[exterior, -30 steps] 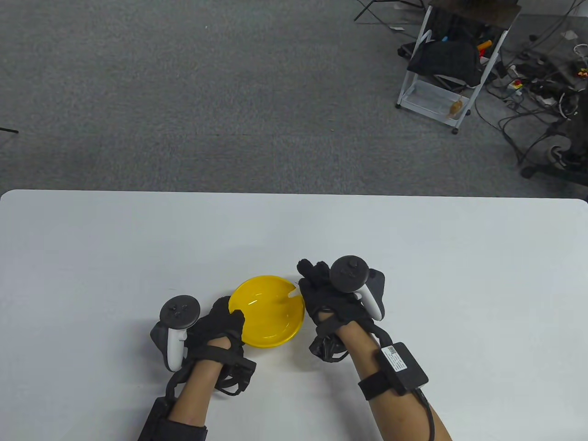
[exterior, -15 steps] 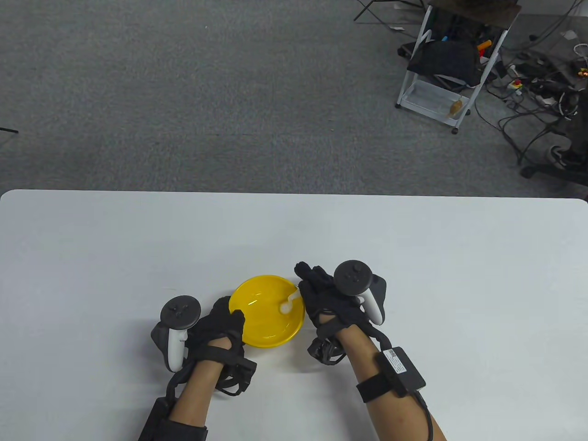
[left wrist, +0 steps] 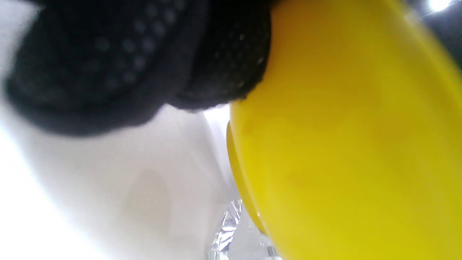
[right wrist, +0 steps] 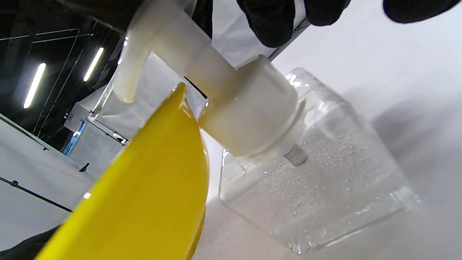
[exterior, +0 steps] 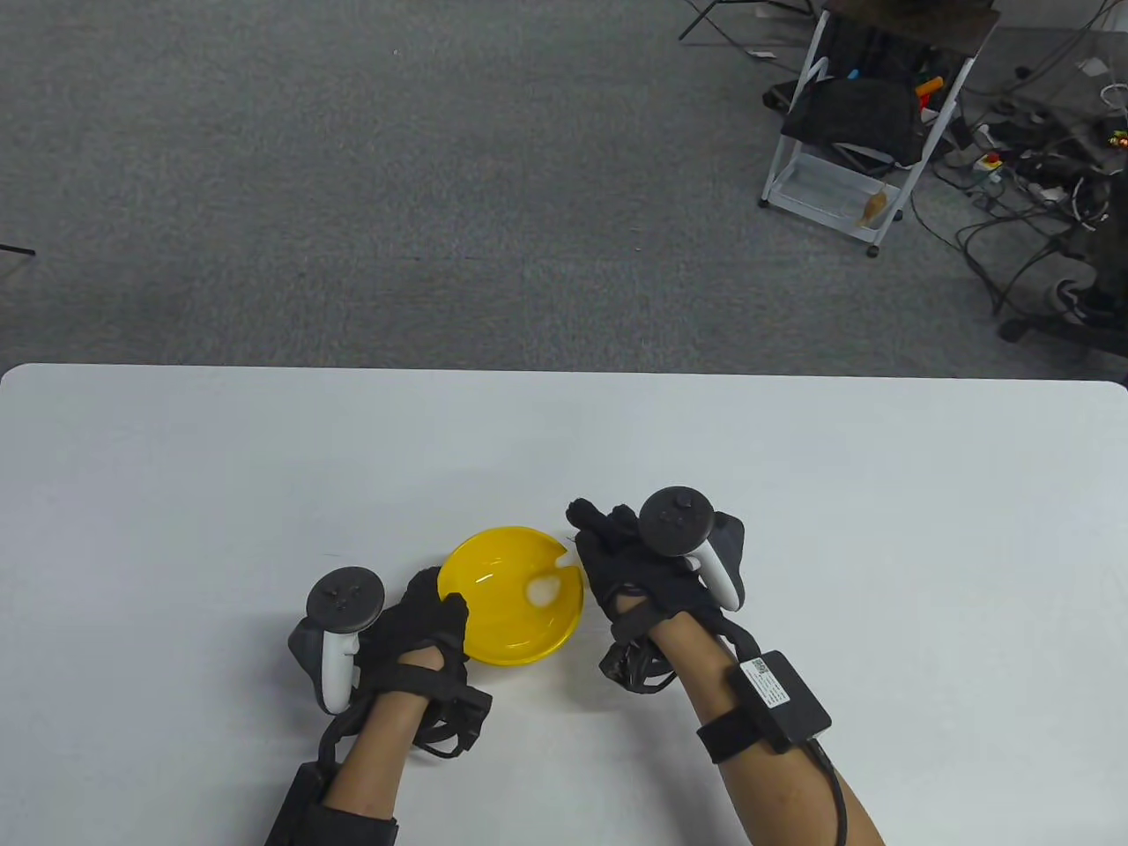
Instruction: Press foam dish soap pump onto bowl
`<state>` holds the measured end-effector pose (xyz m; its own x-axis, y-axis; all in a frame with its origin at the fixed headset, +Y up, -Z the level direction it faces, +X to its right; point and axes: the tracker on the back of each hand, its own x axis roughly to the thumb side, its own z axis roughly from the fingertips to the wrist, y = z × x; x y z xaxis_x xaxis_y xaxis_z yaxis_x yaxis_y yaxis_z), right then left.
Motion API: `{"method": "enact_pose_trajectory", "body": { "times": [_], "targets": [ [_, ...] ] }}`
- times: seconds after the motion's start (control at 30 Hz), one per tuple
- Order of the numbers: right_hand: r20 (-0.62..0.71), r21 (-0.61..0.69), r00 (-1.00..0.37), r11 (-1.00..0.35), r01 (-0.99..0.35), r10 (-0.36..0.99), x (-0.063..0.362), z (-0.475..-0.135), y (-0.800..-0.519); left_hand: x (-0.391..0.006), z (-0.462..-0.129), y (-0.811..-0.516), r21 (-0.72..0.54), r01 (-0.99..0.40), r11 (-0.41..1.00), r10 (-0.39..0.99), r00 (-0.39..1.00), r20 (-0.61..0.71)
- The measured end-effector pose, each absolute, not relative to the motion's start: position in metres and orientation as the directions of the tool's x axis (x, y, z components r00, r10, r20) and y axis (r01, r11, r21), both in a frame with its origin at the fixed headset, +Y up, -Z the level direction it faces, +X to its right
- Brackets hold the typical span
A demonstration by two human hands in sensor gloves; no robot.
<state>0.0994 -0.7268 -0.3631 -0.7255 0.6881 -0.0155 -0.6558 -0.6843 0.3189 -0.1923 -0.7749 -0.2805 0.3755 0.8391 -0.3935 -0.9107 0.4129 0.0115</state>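
A yellow bowl [exterior: 502, 621] sits on the white table [exterior: 220, 458], with a blob of white foam [exterior: 542, 592] inside near its right rim. My left hand [exterior: 423, 617] grips the bowl's left rim; its fingers [left wrist: 144, 54] lie against the bowl's outer wall [left wrist: 343, 144]. My right hand [exterior: 630, 564] rests on top of a clear soap bottle [right wrist: 317, 187] that stands right of the bowl and is hidden under the hand in the table view. Its fingers [right wrist: 274, 21] sit on the white pump head [right wrist: 202, 72]. The nozzle [right wrist: 126, 72] reaches over the bowl's rim [right wrist: 144, 202].
The table's far edge runs across the middle of the table view, with grey carpet beyond it. A white cart [exterior: 846, 159] and tangled cables [exterior: 1031, 176] are on the floor at the far right. Part of the clear bottle [left wrist: 231, 231] shows below the bowl in the left wrist view.
Foam came out of the nozzle into the bowl. The stream has stopped and a blob lies there now. My right hand shifted slightly right. My left hand kept still.
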Motion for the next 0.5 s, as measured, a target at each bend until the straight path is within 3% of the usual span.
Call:
{"method": "enact_pose_trajectory", "body": {
  "times": [0.2,0.5],
  "targets": [
    [0.013,0.283,-0.724,-0.697,-0.659,0.690,0.098,-0.360,-0.732,-0.192,-0.281,-0.775,0.011,-0.917,0.400,0.845,0.364,-0.392],
    [-0.022,0.332,-0.637,-0.595,-0.732,0.771,0.101,-0.362,-0.746,-0.192,-0.279,-0.773,0.016,-0.915,0.403,0.847,0.366,-0.386]
  ]
}}
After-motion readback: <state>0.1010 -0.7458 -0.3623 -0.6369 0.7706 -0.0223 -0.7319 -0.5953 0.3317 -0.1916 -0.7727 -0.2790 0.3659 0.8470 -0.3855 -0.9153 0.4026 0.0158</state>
